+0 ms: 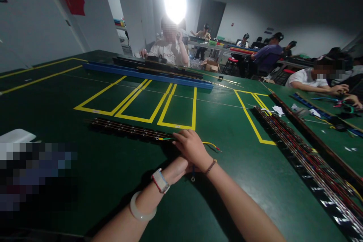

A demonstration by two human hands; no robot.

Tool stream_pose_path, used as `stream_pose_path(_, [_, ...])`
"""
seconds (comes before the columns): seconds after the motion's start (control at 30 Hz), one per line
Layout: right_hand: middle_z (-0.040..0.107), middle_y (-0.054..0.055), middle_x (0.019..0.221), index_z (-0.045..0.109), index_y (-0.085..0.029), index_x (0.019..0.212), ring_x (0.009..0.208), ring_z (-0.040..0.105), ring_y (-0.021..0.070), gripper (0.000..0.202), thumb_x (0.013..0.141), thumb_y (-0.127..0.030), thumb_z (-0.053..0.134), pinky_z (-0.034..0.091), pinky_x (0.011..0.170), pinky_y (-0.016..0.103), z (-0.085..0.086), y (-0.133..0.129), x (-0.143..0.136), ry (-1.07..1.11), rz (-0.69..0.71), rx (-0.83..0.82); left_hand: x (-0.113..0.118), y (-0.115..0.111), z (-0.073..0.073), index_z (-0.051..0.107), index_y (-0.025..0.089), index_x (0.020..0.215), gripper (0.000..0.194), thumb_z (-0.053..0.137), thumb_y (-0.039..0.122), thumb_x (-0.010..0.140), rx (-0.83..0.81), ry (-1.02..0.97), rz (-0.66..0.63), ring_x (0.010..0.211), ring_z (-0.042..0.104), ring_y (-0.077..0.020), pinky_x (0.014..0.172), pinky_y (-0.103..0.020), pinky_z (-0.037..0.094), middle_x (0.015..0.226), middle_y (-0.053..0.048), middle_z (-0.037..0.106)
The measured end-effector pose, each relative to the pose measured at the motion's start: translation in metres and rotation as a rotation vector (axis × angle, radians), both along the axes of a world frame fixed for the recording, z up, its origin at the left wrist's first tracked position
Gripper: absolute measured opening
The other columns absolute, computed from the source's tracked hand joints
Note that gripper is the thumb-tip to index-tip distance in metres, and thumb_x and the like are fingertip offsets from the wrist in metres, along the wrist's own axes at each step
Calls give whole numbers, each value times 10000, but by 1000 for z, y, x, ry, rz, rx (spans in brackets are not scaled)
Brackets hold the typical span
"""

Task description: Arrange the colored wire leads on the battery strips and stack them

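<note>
My right hand (191, 145) lies over my left hand (180, 168) near the middle of the green table (136, 204). The right fingers are bent round a green-yellow wire; its ring terminal (157, 138) shows to the left and a yellow end with a red tip (217, 149) to the right. Most of the left hand's fingers are hidden beneath the right hand. Just below, a small dark blue wire end with a ring (193, 178) sticks out. A dark strip with thin metal rods (124, 128) extends left from the hands.
Yellow tape outlines (136, 119) mark the table beyond the hands. A long blue rail (147, 75) lies across the far side. Bundled rods and wires (306, 151) run down the right. A person sits opposite; another person's hands (344, 92) work at the far right.
</note>
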State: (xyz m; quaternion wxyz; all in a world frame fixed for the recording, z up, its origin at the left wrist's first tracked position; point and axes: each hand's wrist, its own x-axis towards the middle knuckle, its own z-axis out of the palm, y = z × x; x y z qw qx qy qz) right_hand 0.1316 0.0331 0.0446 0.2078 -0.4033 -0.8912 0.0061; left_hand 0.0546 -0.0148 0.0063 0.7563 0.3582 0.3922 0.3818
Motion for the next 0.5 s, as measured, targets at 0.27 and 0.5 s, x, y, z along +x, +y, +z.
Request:
stream_pose_path(0.27, [621,81,995,612,-201,1118,912,540,199,264,917,-276,459,437,817,350,-13,-9,79,205,-169,29,0,-3,-3,472,163,906,203,466,360,856,111,313,-92,451,519,-90,466,-216,409,649,23,547])
stream_pose_path(0.5, [623,79,1029,596,-207,1155,950,532,196,276,906,-244,484,429,840,338,-46,-22,107,59,-217,89,-10,-6,15,519,177,853,242,322,295,929,708,1202,-165,634,611,-176,545,-252,393,695,-44,605])
